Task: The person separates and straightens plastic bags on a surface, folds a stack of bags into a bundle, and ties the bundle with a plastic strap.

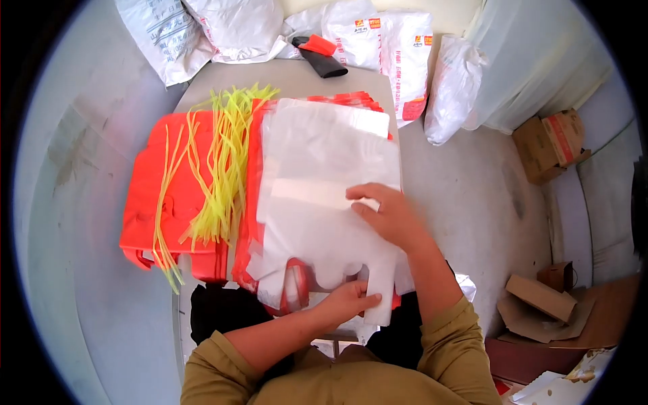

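A stack of flat plastic vest bags lies on the table, with a translucent white bag (324,155) on top and red bags (253,175) showing at its edges. My left hand (347,304) is closed on one handle strip of the white bag at the near edge, thumb on top. Over the middle right of this bag is my right hand (391,212), its fingers bent and the thumb apart from the forefinger. Whether its fingertips touch the plastic I cannot tell. Yellow plastic ties (226,169) lie in a loose bundle left of the stack.
A pile of red bags (165,182) sits at the left of the table (223,77). A black and red item (322,57) lies at the table's far end. White printed sacks (408,61) stand behind it. Cardboard boxes (550,145) are on the floor at right.
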Available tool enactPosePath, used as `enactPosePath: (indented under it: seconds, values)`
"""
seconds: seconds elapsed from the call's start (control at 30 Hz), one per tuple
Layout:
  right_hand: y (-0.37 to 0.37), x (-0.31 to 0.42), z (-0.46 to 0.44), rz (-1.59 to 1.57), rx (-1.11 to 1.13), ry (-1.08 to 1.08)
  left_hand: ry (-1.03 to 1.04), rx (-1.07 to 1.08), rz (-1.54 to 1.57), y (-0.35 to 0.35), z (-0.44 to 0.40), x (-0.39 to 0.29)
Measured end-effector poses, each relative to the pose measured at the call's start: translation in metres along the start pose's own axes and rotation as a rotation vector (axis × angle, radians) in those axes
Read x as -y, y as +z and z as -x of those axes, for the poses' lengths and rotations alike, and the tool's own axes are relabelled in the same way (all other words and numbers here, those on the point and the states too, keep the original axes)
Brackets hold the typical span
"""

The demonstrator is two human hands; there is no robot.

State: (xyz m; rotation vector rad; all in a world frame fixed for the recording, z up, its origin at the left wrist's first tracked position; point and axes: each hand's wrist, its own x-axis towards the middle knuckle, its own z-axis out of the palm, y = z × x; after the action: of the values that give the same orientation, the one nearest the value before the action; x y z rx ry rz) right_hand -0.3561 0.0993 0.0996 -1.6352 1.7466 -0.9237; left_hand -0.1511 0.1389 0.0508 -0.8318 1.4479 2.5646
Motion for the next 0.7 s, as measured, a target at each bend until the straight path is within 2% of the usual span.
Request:
enactPosePath:
  seconds: [0.13,0.27,0.33,0.37,0.47,0.5,0.57,0.6,0.63,0.67,0.7]
  values:
    - [0.024,-0.029,0.013,-0.085,0.067,-0.077,-0.030,0.031,0.014,-0.005,-0.007,0.024]
    - [0.028,-0.036,0.018,-0.057,0.025,-0.101,0.022,0.108,-0.218,-0.013,-0.004,0.038]
    - [0.033,-0.040,0.018,-0.039,0.016,-0.135,0.082,0.175,-0.414,-0.014,0.011,0.029]
    - [0.032,-0.037,0.019,-0.023,0.023,-0.148,0.026,0.227,-0.562,-0.016,0.022,0.015]
    - [0.026,-0.031,0.019,-0.004,0.059,-0.167,0.088,0.425,-0.583,-0.038,0.042,0.002]
    - [0.025,-0.029,0.019,-0.004,0.075,-0.169,0.127,0.405,-0.517,-0.046,0.052,-0.008]
    - [0.025,-0.027,0.020,-0.030,0.076,-0.149,0.407,0.059,-0.344,-0.073,0.065,0.002]
    - [0.027,-0.028,0.020,-0.043,0.078,-0.138,0.372,-0.223,-0.032,-0.075,0.078,0.001]
    - [0.029,-0.030,0.020,-0.021,0.068,-0.165,0.650,-0.386,0.037,-0.082,0.076,-0.002]
    - [0.030,-0.033,0.020,0.003,0.059,-0.192,0.746,-0.687,-0.191,-0.101,0.074,0.007]
    - [0.032,-0.035,0.020,0.027,0.051,-0.219,0.690,-0.873,-0.368,-0.117,0.078,0.006]
